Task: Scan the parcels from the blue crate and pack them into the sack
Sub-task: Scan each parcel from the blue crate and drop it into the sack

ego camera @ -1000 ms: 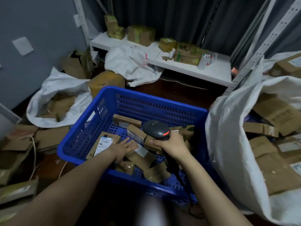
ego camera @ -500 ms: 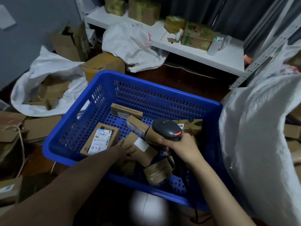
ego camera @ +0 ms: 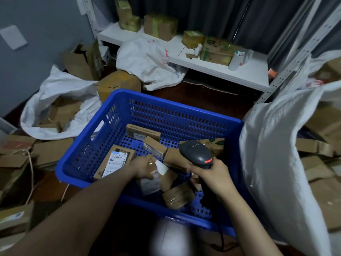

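The blue crate (ego camera: 166, 111) stands in front of me with several brown cardboard parcels on its floor. My left hand (ego camera: 144, 167) is inside it, fingers closed on a small brown parcel (ego camera: 149, 182) with a white label, tilted up near the crate's front. A flat parcel with a printed label (ego camera: 115, 160) lies just left of that hand. My right hand (ego camera: 215, 175) grips a black barcode scanner (ego camera: 197, 154) with a red light, its head over the parcels. The big white sack (ego camera: 276, 154) stands open right of the crate, holding parcels.
A second white sack (ego camera: 60, 93) with boxes lies on the floor at the left, amid loose cardboard. A low white shelf (ego camera: 212, 69) with taped boxes runs along the back, another sack draped over it. The scanner's cable hangs down near the crate's front edge.
My left hand has closed on the small labelled parcel and tipped it up from the pile. The scanner in my right hand has shifted slightly right; the view has dipped towards the crate.
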